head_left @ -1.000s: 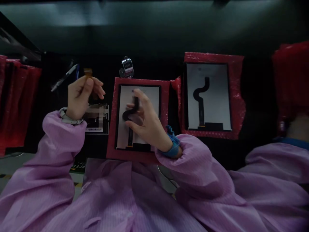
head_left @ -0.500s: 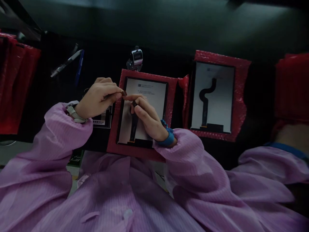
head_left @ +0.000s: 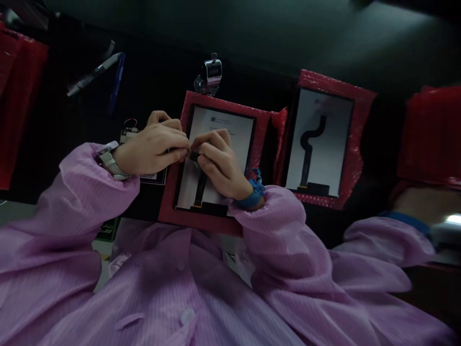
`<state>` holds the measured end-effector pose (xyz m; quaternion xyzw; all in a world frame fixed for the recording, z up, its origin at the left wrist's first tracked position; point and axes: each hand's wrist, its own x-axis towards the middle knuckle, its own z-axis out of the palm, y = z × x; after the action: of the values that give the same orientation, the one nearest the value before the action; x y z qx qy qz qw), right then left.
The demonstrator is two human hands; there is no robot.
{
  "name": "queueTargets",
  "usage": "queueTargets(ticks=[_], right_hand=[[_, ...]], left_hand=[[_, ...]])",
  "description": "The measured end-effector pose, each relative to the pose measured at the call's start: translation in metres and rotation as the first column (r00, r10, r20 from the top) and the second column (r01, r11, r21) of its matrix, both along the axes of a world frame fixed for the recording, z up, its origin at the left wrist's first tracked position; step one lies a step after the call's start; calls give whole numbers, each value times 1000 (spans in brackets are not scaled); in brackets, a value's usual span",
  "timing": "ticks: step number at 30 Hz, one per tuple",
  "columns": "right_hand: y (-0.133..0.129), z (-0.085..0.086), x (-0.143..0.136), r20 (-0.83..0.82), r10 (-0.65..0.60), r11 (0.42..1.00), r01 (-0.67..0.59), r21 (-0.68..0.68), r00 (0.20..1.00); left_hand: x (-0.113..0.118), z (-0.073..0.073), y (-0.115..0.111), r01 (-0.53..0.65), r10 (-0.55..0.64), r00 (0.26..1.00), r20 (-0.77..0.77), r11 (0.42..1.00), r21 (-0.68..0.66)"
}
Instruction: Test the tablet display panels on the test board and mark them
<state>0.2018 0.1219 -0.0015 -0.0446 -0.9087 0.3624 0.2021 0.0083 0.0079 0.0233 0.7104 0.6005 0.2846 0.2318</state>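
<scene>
A display panel (head_left: 225, 144) with a pale back lies on a red bubble-wrap sheet (head_left: 187, 222) before me. From its lower edge a black flex cable (head_left: 200, 190) runs up to my right hand (head_left: 223, 166), whose thumb and fingers pinch its dark end. My left hand (head_left: 154, 146) is closed at the panel's left edge, its fingertips pinching a small brown cable end that is mostly hidden. Both hands' fingertips meet over the panel, bringing the two ends together. Partly under my left hand is a small circuit board (head_left: 128, 134) with a thin red wire.
A second display panel (head_left: 329, 139) on red wrap lies to the right. A metal tally counter (head_left: 212, 74) stands behind the first panel. A blue pen (head_left: 117, 84) and a white pen (head_left: 93, 74) lie at the left. A co-worker's arm (head_left: 414, 206) reaches in from the right.
My fingertips have come together, closing the gap between the brown cable end and the flex cable's end. The view has shifted slightly. The co-worker's arm has moved a little.
</scene>
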Motion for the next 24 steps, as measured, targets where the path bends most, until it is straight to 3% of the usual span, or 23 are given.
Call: queueTargets(ticks=[15, 24], right_hand=[[-3, -2, 0, 91, -33, 999, 29, 43, 995], [-3, -1, 0, 113, -17, 999, 13, 36, 993]], left_hand=[[3, 0, 1, -4, 9, 997, 75, 999, -54], [2, -1, 1, 29, -30, 999, -22, 999, -25]])
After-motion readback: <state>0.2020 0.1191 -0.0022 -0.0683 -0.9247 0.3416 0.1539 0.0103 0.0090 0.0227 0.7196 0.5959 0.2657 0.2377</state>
